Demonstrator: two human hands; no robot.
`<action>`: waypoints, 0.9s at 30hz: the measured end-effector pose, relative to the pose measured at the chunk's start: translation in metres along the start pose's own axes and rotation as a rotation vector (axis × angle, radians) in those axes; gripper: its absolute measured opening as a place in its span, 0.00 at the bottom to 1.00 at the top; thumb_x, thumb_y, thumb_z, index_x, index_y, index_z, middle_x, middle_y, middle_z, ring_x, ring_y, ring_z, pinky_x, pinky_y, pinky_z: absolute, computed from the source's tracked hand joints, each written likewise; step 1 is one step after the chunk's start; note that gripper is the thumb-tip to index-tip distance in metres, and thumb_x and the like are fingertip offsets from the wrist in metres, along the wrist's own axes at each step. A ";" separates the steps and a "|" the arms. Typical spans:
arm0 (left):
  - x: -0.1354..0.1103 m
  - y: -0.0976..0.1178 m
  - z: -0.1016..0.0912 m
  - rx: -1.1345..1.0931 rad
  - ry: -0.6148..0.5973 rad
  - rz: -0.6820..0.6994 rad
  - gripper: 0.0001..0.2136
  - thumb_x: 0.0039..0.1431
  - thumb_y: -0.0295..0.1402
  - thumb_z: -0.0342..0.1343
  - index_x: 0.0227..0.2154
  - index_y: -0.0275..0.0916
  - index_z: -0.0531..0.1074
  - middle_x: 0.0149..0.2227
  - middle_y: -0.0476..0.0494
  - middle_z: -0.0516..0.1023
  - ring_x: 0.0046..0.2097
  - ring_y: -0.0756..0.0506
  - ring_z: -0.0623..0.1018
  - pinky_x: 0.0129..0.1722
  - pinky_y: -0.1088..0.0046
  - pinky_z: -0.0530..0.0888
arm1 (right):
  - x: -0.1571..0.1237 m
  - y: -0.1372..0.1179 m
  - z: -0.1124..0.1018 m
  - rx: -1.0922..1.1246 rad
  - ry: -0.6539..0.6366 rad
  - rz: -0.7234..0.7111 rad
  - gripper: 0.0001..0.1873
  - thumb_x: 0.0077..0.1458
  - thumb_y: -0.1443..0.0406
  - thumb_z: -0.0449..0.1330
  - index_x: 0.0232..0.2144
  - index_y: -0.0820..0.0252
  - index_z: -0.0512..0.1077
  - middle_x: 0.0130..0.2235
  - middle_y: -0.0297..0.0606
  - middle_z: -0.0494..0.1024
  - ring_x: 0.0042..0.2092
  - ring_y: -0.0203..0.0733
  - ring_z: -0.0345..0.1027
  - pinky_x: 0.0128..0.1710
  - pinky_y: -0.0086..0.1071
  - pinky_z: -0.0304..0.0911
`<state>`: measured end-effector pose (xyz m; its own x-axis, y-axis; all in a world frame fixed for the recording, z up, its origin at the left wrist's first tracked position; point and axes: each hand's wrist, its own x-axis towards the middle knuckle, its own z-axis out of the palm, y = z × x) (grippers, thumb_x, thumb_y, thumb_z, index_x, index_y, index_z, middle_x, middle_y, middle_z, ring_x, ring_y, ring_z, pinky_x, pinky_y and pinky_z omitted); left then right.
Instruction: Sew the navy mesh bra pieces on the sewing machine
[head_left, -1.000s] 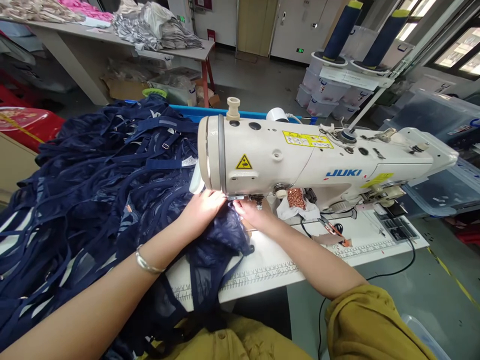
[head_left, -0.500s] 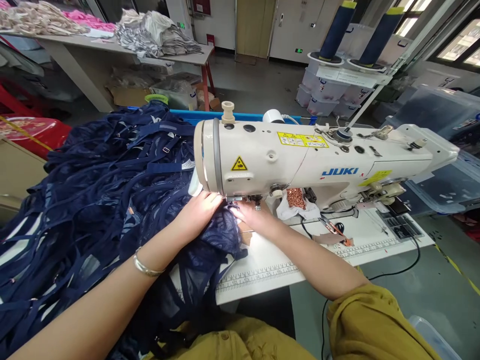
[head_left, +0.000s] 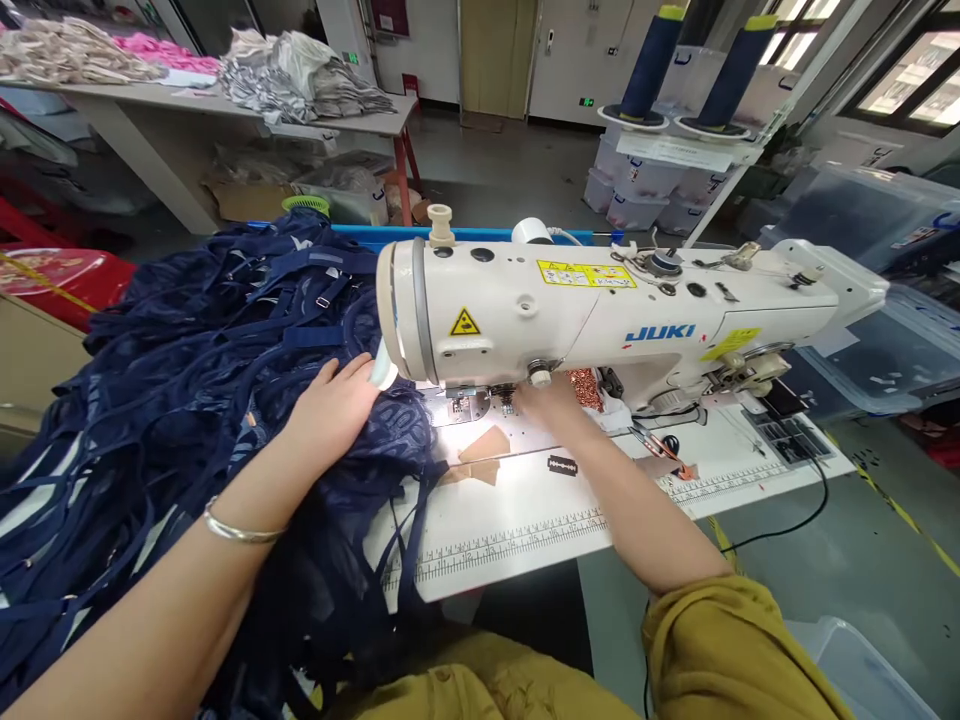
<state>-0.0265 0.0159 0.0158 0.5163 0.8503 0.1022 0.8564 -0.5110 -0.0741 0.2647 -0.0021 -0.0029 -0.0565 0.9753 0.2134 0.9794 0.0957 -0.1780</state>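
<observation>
My left hand [head_left: 335, 412] lies on navy lace bras, left of the sewing machine's [head_left: 495, 300] head, its fingers stretched out and a little apart. Just beside it, a navy lace cup [head_left: 405, 440] rests at the left of the presser foot [head_left: 460, 407]. Under the machine arm, my right hand [head_left: 551, 408] is blurred near small copper-coloured pieces [head_left: 583, 388] on a white cloth. Its fingertips are partly hidden, so I cannot see whether they hold anything. Tan patches [head_left: 484, 450] and a black razor blade [head_left: 562, 466] lie on the machine bed.
A large heap of navy bras [head_left: 180, 370] covers the left side. Orange-handled snips [head_left: 660, 445] lie at the right of the bed, beyond a printed ruler [head_left: 510, 545]. Two navy thread cones [head_left: 651, 65] stand behind. Clear plastic boxes [head_left: 885, 350] are at the right.
Both hands have left the needle area. My left hand and the navy lace cup have shifted left; my right hand has moved right towards the copper-coloured pieces, uncovering the razor blade.
</observation>
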 end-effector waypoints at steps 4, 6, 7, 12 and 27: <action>0.004 -0.014 0.000 -0.049 -0.087 0.097 0.23 0.63 0.25 0.38 0.55 0.43 0.71 0.61 0.38 0.67 0.64 0.35 0.65 0.60 0.54 0.65 | 0.013 0.048 -0.016 -0.134 0.005 0.132 0.25 0.59 0.74 0.47 0.56 0.67 0.70 0.51 0.53 0.78 0.58 0.54 0.67 0.60 0.52 0.57; 0.004 -0.009 -0.009 -0.078 -0.086 0.158 0.20 0.64 0.29 0.41 0.54 0.41 0.72 0.60 0.37 0.68 0.61 0.36 0.68 0.58 0.57 0.67 | 0.015 0.061 -0.017 -0.200 -0.044 0.153 0.25 0.58 0.73 0.49 0.57 0.69 0.69 0.53 0.57 0.76 0.59 0.57 0.65 0.60 0.53 0.56; 0.004 -0.003 -0.013 -0.086 -0.071 0.190 0.19 0.65 0.32 0.42 0.52 0.39 0.72 0.58 0.36 0.70 0.58 0.36 0.70 0.57 0.58 0.68 | 0.016 0.064 -0.016 -0.219 -0.056 0.153 0.25 0.59 0.72 0.49 0.58 0.69 0.69 0.54 0.58 0.75 0.59 0.58 0.65 0.60 0.53 0.56; 0.000 0.041 -0.008 -0.033 0.057 0.245 0.18 0.69 0.38 0.41 0.47 0.35 0.73 0.46 0.33 0.76 0.51 0.37 0.73 0.53 0.58 0.69 | 0.018 0.061 -0.013 -0.240 -0.022 0.147 0.28 0.59 0.73 0.47 0.61 0.66 0.65 0.55 0.57 0.75 0.57 0.58 0.67 0.59 0.54 0.57; 0.004 0.054 -0.007 -0.212 0.061 0.292 0.13 0.68 0.34 0.46 0.42 0.35 0.73 0.42 0.36 0.76 0.48 0.41 0.75 0.50 0.63 0.72 | 0.013 0.063 -0.015 -0.245 0.043 0.073 0.28 0.58 0.72 0.45 0.60 0.67 0.67 0.54 0.57 0.75 0.60 0.59 0.64 0.60 0.58 0.54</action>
<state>0.0222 -0.0090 0.0196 0.7334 0.6592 0.1663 0.6529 -0.7511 0.0981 0.3287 0.0136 0.0029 0.0191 0.9681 0.2499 0.9986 -0.0306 0.0422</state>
